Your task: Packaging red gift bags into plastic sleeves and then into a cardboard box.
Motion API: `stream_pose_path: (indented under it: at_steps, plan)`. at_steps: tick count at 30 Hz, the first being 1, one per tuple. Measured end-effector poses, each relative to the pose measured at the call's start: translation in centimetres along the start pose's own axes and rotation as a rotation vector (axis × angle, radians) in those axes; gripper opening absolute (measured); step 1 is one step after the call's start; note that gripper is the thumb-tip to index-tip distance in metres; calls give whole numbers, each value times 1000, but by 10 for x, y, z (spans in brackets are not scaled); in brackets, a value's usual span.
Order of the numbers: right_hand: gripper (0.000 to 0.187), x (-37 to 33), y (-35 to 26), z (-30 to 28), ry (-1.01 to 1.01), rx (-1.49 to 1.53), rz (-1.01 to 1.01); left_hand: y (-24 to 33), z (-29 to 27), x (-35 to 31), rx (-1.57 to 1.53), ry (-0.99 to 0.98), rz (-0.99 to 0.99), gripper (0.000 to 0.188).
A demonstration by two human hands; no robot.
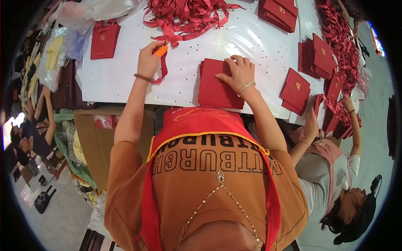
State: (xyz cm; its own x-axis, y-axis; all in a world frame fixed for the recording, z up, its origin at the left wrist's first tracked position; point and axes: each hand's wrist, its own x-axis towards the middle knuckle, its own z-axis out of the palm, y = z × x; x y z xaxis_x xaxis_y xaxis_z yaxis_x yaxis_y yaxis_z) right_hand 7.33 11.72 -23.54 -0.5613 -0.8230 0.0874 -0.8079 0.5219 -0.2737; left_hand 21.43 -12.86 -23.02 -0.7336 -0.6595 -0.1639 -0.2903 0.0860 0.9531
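Table (125, 79): white sheet, speckled with small red dots; everything you work on lies on it.
Ribbon heap (184, 16): loose red ribbons piled at the far edge, well beyond your hands.
Far stacks (278, 12): more red folded pieces at the far right, with further stacks toward the person beside you.
Card stack (215, 85): red folded pieces in a neat pile just in front of you, near the table's edge.
Right hand (238, 73): your fingers lie spread and flat on the top piece, pressing it, gripping nothing.
Left hand (148, 60): your fingers are pinched round a small orange tool (161, 51); a red ribbon strip (162, 71) hangs by the wrist.
Step in hand: judged as fitting ribbon to the top piece, with the pile steadied.
Next move: it seems to call for bringing tool and ribbon across to the pile while your right hand pins it.
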Motion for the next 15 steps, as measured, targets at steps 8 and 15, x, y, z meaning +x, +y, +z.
stream_pose_path:
  at_steps: [8,15]
  plan:
    - [40,2,-24,-6,-9,39,-134,7,22,-25,-226,-131,-77,16]
    - [30,17,-37,-20,-235,-23,-105,-8,67,-46,-4,-228,45,13]
